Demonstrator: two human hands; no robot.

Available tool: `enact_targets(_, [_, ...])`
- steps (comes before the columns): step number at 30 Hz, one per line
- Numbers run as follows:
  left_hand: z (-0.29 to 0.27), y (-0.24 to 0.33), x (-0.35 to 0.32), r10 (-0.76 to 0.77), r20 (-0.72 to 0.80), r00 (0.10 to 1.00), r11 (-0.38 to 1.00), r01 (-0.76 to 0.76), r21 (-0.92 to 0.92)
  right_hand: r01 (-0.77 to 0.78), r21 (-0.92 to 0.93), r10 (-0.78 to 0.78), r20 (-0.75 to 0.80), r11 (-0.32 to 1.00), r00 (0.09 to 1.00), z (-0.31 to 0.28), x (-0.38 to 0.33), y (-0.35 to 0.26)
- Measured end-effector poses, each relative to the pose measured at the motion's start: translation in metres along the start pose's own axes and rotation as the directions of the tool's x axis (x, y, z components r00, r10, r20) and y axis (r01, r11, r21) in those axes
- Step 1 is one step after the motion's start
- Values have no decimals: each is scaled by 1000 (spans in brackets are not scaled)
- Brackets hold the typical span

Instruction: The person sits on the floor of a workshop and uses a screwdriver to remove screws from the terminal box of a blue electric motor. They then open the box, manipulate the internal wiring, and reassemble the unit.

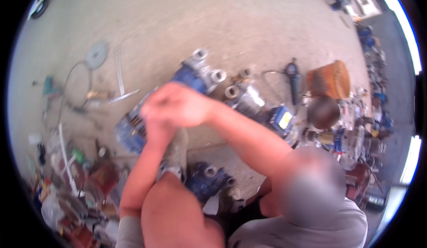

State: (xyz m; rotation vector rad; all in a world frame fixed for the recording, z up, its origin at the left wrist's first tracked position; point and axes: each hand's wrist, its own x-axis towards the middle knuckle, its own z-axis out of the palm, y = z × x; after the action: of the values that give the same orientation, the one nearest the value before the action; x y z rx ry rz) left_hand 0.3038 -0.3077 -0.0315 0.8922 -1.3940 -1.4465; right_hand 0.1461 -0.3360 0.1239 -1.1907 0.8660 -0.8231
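Note:
My left hand (153, 111) and my right hand (184, 107) meet above a blue pump (189, 78) on the floor. The right lies across the left, and both look closed, with fingers curled; motion blur hides anything between them. Two round metal ports stick out at the pump's far end. Beyond my left wrist shows its near blue part (126, 134), with brownish pieces in an opening. A second, silvery pump (249, 100) with a blue box (281, 116) lies to the right. Another blue pump (207, 180) sits close to my bent leg.
To the left lie a teal power tool (50, 86), a looped cable (66, 81), a grey disc (96, 54) and a metal square (119, 76). A dark hand tool (292, 82) and a rusty bucket (327, 81) stand right. Piled parts (89, 194) line both sides.

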Motion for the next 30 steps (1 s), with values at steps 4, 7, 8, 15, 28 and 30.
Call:
enact_targets(4, [-22,-82,-4,-23,58,998,975,10,221,-43,-75,49,79,996,996,7,11,-8])
enact_targets(7, [6,22,8,-18,129,991,572,-96,815,198,-192,-276,-681,961,678,35,8,22])
enact_targets(8, [3,21,7,9,131,991,597,-110,795,171,-163,-232,-795,972,560,46,6,18])
enact_targets(15, [-14,18,8,76,112,991,670,-134,730,136,-100,-129,72,986,989,14,11,-11])
enact_targets(28, [-2,60,17,-59,336,940,632,-226,742,402,259,37,-874,878,484,61,0,28])
enact_targets(30, [-10,52,14,-69,317,946,653,-197,731,343,-36,-293,-606,939,739,57,-6,37])
